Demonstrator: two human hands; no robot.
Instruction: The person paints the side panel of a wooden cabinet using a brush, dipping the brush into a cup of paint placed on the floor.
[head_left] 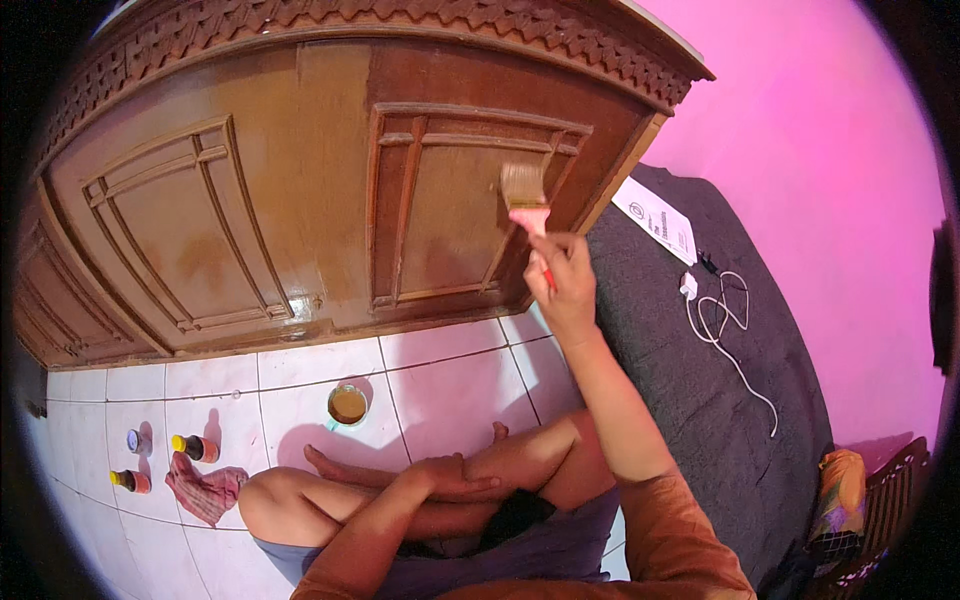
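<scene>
My right hand (562,280) grips a flat paintbrush (530,212) by its red and pink handle, bristles pointing up. The bristles lie against or just in front of the raised-frame panel (455,215) at the right of a carved wooden cabinet (330,180). Around that panel the wood is a darker reddish brown; lighter, patchy brown shows farther left. My left hand (457,476) lies flat over my crossed legs, fingers stretched out, holding nothing. On the tiles before me stands a cup with brown liquid (348,405) in it.
Left on the white tiled floor (440,375) are two yellow-capped bottles (195,448), a small round container (135,440) and a crumpled reddish cloth (207,490). A dark grey cushion or mattress (690,400) at right bears a white booklet (655,220) and a white cable (735,365).
</scene>
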